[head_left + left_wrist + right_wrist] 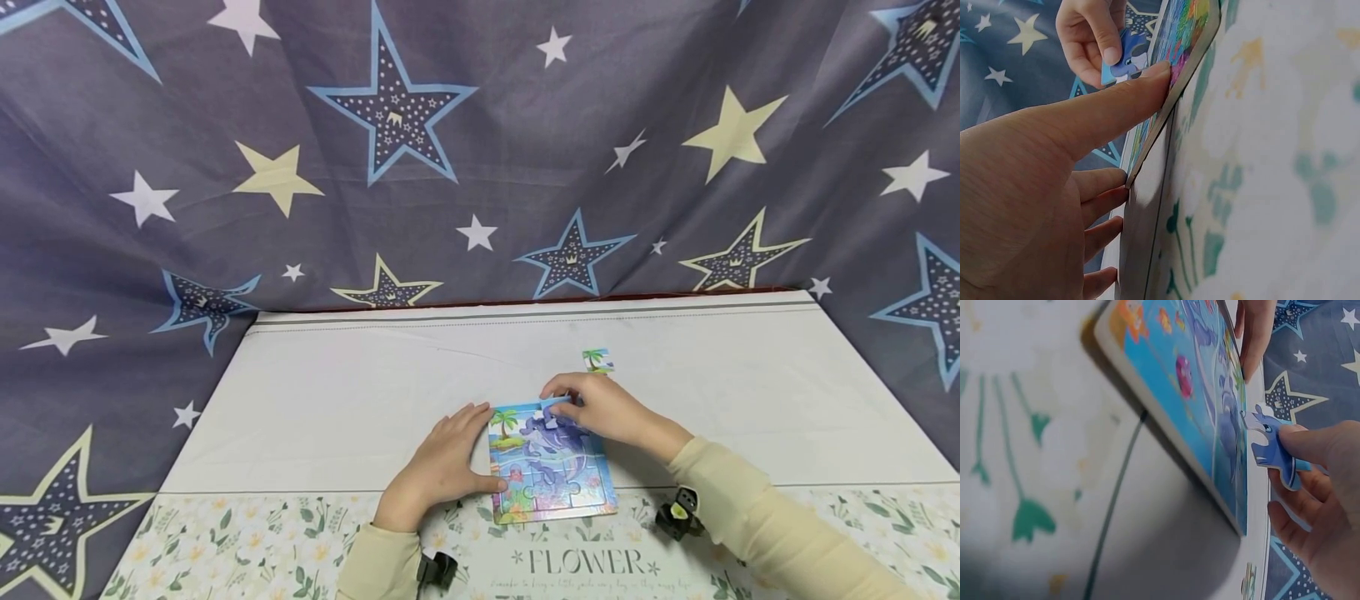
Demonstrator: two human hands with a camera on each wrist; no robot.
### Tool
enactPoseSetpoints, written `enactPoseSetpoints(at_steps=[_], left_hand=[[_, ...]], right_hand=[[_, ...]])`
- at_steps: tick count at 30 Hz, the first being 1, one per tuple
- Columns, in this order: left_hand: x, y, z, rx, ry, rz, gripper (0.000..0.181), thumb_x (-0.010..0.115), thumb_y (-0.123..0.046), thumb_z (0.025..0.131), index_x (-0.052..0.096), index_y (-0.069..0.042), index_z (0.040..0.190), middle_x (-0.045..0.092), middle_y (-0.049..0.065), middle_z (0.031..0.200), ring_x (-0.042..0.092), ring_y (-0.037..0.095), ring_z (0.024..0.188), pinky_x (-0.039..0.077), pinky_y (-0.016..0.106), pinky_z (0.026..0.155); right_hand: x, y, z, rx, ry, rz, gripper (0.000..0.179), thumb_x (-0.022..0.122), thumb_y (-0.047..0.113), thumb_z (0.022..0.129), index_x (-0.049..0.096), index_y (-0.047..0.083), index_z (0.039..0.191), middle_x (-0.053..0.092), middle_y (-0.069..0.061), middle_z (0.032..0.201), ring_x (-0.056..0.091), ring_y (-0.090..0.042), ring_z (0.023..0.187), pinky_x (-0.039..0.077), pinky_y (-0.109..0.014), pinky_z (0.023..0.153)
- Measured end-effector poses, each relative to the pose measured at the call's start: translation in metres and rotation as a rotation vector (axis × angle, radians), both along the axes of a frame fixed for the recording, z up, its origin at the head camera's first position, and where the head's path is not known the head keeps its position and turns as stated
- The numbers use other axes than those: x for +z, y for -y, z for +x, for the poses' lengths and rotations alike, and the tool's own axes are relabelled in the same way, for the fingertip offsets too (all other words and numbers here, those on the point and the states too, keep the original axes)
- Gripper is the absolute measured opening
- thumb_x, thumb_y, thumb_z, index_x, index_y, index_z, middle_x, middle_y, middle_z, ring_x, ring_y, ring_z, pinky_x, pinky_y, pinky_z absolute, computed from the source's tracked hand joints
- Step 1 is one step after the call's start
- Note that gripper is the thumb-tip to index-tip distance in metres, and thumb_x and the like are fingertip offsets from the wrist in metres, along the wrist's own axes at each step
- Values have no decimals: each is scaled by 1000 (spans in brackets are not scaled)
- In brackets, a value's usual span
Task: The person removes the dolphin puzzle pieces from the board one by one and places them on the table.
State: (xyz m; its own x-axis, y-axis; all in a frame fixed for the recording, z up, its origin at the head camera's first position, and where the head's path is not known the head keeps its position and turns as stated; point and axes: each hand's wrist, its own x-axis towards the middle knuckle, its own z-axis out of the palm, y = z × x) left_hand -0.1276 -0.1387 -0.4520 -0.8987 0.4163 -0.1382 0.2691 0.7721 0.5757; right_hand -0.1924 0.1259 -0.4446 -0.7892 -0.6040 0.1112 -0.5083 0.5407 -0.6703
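Observation:
A jigsaw puzzle (pixel 551 479) with dolphins, a palm tree and sea creatures lies flat on the table. My left hand (pixel 441 467) rests at its left side, the straight thumb (pixel 1129 94) on the board's face and the fingertips touching its edge. Above the far edge, my right hand (pixel 609 408) pinches a blue jigsaw piece (pixel 1275 447) between thumb and fingers. That piece is tilted, and in the right wrist view it shows part of a dolphin's face with an eye. Just beyond the right hand lies a loose jigsaw piece (pixel 597 359) with a palm tree on it.
The table's far part is a white surface (pixel 352 400); its near part has a floral cover (pixel 247 542) printed with "FLOWER". Behind the table hangs a dark star-patterned cloth (pixel 487 167). Each wrist carries a small black camera (pixel 678 514).

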Motion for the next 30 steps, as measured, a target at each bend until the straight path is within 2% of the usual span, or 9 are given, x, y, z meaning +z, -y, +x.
enactPoseSetpoints(at_steps=[6,10,17,23,30], left_hand=[[0,1,1,-2,-2,2,100,86,-40,73,38,-3,151,34,13,158,24,34,147,17,57,118],[-1,1,0,-2,-5,-2,99,86,-41,73,37,-4,152,33,12,158,24,33,147,17,56,119],[-2,2,0,-3,-9,-1,100,86,-41,73,37,-3,152,33,12,158,24,33,147,17,56,118],[-1,1,0,-4,-8,-3,101,86,-41,73,37,-3,152,33,13,158,23,33,147,16,56,119],[-1,1,0,-5,-5,3,101,86,-41,73,37,-3,152,32,12,158,23,33,148,16,56,119]], right_hand=[[-1,-12,-2,-60,3,-10,18,70,10,93,72,10,110,71,2,101,59,-9,80,52,-30,69],[-1,-22,-2,-121,-28,1,17,71,10,92,73,11,109,71,2,99,58,-9,77,50,-30,67],[-3,-39,-6,-249,-91,-13,15,75,13,89,74,11,104,69,6,83,58,-9,69,48,-29,59],[-3,-53,-10,-366,-117,-1,17,77,17,87,73,9,102,64,5,72,56,-12,65,46,-30,57],[1,-70,-13,-476,-134,11,19,78,21,87,73,8,100,66,-2,76,58,-15,64,44,-32,56]])
